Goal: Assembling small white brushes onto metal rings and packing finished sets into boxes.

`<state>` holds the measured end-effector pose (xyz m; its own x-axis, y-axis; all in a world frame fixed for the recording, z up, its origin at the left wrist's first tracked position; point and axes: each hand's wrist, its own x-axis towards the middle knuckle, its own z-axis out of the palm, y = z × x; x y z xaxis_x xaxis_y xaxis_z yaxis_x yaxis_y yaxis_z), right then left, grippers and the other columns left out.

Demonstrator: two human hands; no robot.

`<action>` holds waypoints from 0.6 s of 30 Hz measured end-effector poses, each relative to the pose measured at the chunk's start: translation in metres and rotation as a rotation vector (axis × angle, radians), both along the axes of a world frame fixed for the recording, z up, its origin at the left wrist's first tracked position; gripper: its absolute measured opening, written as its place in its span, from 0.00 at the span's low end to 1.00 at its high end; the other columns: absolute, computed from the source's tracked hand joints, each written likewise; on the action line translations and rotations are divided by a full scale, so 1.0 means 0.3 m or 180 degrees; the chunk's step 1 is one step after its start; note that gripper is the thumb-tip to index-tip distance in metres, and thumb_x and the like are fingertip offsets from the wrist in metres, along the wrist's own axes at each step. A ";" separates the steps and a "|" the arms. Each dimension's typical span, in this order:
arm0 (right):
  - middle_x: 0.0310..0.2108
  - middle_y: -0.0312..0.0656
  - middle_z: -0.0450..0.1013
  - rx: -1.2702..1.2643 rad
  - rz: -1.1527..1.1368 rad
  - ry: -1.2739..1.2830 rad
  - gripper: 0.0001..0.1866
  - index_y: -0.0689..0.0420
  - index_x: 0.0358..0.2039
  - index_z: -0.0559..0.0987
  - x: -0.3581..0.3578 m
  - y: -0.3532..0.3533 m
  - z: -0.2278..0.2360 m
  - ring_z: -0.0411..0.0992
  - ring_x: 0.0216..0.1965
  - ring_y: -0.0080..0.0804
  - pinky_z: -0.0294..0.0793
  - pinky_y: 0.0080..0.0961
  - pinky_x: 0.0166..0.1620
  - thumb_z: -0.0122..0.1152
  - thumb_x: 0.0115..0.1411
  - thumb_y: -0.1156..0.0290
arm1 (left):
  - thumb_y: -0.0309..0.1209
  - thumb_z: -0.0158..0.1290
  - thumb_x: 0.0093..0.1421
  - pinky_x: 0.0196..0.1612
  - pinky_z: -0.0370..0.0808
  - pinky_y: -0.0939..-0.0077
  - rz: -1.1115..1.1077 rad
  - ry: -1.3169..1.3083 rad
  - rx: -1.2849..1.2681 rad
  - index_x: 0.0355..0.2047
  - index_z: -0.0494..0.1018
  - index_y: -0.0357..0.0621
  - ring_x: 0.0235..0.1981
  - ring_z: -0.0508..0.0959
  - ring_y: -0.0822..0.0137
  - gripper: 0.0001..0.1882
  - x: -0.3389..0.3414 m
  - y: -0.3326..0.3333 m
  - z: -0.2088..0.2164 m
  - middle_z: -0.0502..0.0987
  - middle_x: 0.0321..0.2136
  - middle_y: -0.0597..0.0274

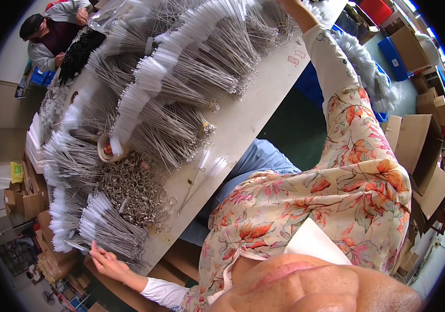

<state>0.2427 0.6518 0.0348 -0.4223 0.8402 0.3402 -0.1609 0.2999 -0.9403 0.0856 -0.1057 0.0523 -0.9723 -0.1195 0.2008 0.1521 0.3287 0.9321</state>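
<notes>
My left hand is at the lower left, its index finger stretched out against the edge of a bundle of thin wire brushes with white bristles. No object shows clearly in its fingers. Reaching past the top edge, my right hand is mostly cut off, so its fingers are hidden. Long rows of bundled white-bristled brushes cover much of the pale table. Beside the left-hand bundle lies a heap of small metal rings. A few loose brushes lie singly nearer my body.
Across the table a person works beside a pile of black brushes. A beige round holder stands among the bundles. On the right are blue crates, more white brushes and open cardboard boxes. Another carton sits at the left.
</notes>
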 end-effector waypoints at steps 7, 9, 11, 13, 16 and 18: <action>0.12 0.32 0.67 -0.0009 -0.0113 -0.1793 0.12 0.61 0.27 0.79 0.074 -0.007 -0.184 0.63 0.14 0.21 0.62 0.18 0.18 0.65 0.48 0.65 | 0.40 0.46 0.63 0.15 0.48 0.91 -0.0142 -0.0453 0.0646 0.44 0.70 0.34 0.15 0.54 0.85 0.19 0.049 0.030 -0.083 0.62 0.22 0.71; 0.12 0.30 0.68 0.0010 -0.0200 -0.2301 0.13 0.61 0.28 0.80 0.109 0.067 -0.222 0.63 0.13 0.20 0.61 0.17 0.16 0.67 0.47 0.65 | 0.39 0.46 0.64 0.15 0.49 0.91 -0.0205 -0.0480 0.0716 0.45 0.69 0.34 0.15 0.54 0.85 0.20 0.052 0.033 -0.107 0.63 0.22 0.72; 0.20 0.36 0.71 -0.0175 -0.0120 -0.2728 0.15 0.62 0.35 0.77 0.083 0.053 -0.207 0.70 0.22 0.25 0.70 0.21 0.25 0.62 0.53 0.64 | 0.39 0.46 0.64 0.15 0.49 0.92 -0.0195 -0.0504 0.0762 0.46 0.68 0.33 0.15 0.55 0.85 0.20 0.069 0.026 -0.114 0.64 0.22 0.72; 0.17 0.36 0.67 0.1059 -0.1012 -0.1964 0.12 0.61 0.28 0.76 0.092 0.031 -0.161 0.68 0.20 0.25 0.70 0.23 0.26 0.57 0.54 0.63 | 0.39 0.46 0.63 0.17 0.52 0.90 -0.0346 -0.0463 0.1211 0.44 0.69 0.33 0.18 0.57 0.83 0.19 0.073 0.039 -0.123 0.63 0.23 0.71; 0.17 0.32 0.66 0.2774 -0.2168 -0.0372 0.13 0.61 0.24 0.73 0.083 -0.130 0.083 0.69 0.23 0.25 0.69 0.24 0.30 0.51 0.58 0.64 | 0.39 0.46 0.63 0.19 0.55 0.88 -0.0391 -0.0394 0.1607 0.42 0.69 0.33 0.21 0.59 0.81 0.18 0.092 0.084 -0.106 0.63 0.23 0.70; 0.19 0.32 0.68 0.2225 -0.1308 -0.0176 0.12 0.60 0.26 0.74 0.086 -0.303 0.199 0.70 0.26 0.25 0.69 0.24 0.32 0.51 0.59 0.65 | 0.38 0.45 0.63 0.17 0.53 0.88 -0.1225 -0.0321 0.1678 0.38 0.71 0.34 0.19 0.58 0.82 0.17 0.118 0.150 -0.067 0.63 0.22 0.69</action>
